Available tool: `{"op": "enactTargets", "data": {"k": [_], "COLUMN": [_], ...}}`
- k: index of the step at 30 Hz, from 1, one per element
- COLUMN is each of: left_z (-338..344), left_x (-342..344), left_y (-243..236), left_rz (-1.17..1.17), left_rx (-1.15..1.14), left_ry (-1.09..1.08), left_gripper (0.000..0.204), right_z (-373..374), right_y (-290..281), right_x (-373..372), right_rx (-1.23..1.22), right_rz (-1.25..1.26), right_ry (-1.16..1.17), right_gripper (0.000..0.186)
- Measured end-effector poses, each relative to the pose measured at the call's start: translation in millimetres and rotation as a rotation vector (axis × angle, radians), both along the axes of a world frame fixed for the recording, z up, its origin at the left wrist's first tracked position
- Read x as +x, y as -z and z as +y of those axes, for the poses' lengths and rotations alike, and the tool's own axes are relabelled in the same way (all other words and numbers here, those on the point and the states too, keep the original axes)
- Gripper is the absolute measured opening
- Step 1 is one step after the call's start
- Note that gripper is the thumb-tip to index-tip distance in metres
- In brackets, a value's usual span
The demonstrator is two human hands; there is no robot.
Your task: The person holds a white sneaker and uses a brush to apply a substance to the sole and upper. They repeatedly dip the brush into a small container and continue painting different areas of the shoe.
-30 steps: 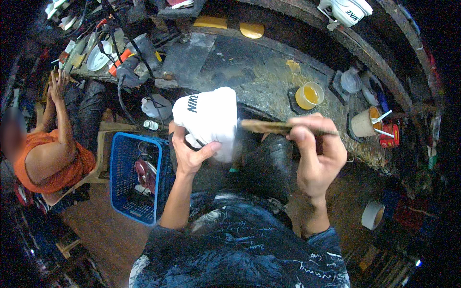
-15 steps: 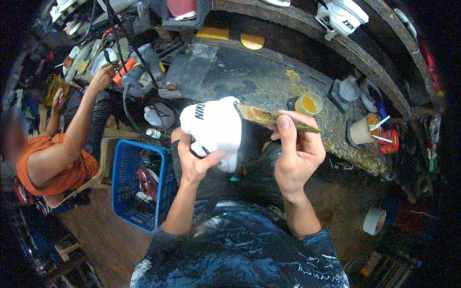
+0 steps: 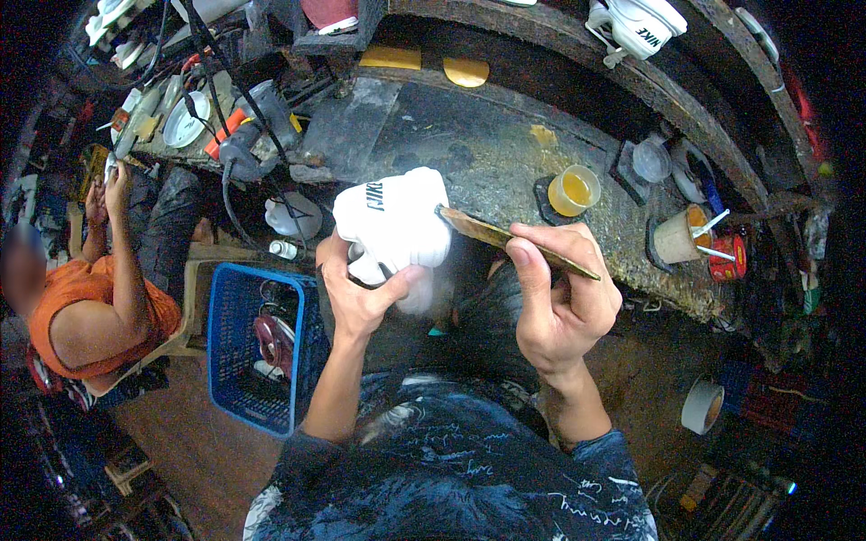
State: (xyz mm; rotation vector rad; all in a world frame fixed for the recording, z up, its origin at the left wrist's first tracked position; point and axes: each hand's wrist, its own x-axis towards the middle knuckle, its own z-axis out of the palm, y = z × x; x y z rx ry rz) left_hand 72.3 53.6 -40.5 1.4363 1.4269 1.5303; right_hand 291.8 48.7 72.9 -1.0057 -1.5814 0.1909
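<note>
My left hand [image 3: 359, 293] grips a white shoe [image 3: 397, 221] from below and from its left side, fingers and thumb wrapped round it. Dark lettering marks the shoe's upper left part. Between the thumb and fingers of my right hand [image 3: 568, 302] is a flat, brown-stained wooden stick [image 3: 487, 232], held slantwise. Its dark tip is at the right edge of the shoe and seems to touch it. Whether that tip has bristles is too small to tell. The shoe's underside is hidden by my left hand and blur.
A cup of amber liquid [image 3: 575, 190] stands on the stained workbench [image 3: 487, 149], with a beige tub [image 3: 677, 239] and red can [image 3: 729, 257] to its right. A blue basket [image 3: 216, 361] holding shoes is at left, near a seated co-worker in orange [image 3: 99, 307]. Another white shoe [image 3: 636, 27] sits on a shelf.
The stick has turned edge-on and slopes more steeply, its tip lower against the shoe. The shoe has shifted slightly left and tilted. The co-worker's raised hand has moved left, close to their other hand.
</note>
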Motion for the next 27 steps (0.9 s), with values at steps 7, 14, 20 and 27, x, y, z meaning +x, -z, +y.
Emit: {"op": "enactTargets", "data": {"k": [7,14,20,27], "left_z": [0.3,1.6,-2.5,7.2], "left_x": [1.7,2.2,2.7,-13.9], "left_y": [-8.0,-12.9,-6.8,15.2], "left_rz": [0.011,0.001,-0.238,-1.063], "left_rx": [0.007,0.005,-0.13,-0.352], "left_ry": [0.01,0.015,0.141,0.107], "left_gripper": [0.08,0.081,0.088,0.078], "right_z": [-2.3,-5.5,-9.3,39.7], "right_y": [-2.0,-0.2,11.7,32.6], "right_x": [3.8,5.9,14.1,95.3], "right_rx": [0.06,0.073,0.035,-0.154], "right_rz": [-0.079,-0.104,-0.076,0.31], "right_ry": [-0.056,-0.062,-0.054,0.494], "right_gripper": [0.03,0.034,0.028,0.014]}}
